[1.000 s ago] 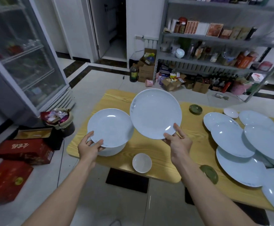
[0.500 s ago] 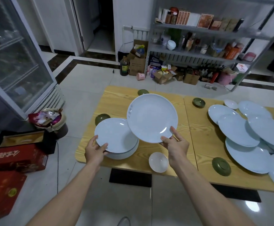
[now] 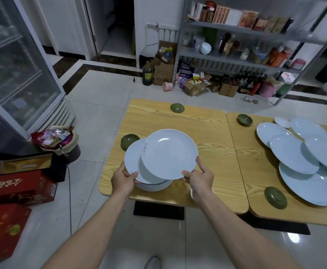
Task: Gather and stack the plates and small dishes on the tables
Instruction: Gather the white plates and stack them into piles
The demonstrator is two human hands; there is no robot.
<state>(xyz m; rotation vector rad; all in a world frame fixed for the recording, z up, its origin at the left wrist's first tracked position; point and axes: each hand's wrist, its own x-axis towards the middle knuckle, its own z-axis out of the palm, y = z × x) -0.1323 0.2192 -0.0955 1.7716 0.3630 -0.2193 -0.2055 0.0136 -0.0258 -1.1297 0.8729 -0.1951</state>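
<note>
Right hand [image 3: 197,179]: pinches the near rim of the top plate [image 3: 168,154], thumb above, fingers below.
Left hand [image 3: 122,179]: grips the near-left rim of the lower plate [image 3: 132,162], thumb on top.
Top plate: over the lower plate, offset to the right, not yet seated.
Stack [image 3: 154,186]: under both plates, close to the near edge of the left table [image 3: 207,136].
Slip risk: a one-point rim pinch on smooth ware could let the plate tilt and slide off.
Stack risk: set down off-centre, it may rock or nudge the pile toward the edge.
Chip risk: rims clashing if it is lowered fast.
Hidden: how many pieces the stack holds; whether the lower plate rests on it or is lifted.
White dish [image 3: 191,193]: mostly behind the right wrist.
Right-table plates [image 3: 292,154]: cut off at the frame edge.
</note>
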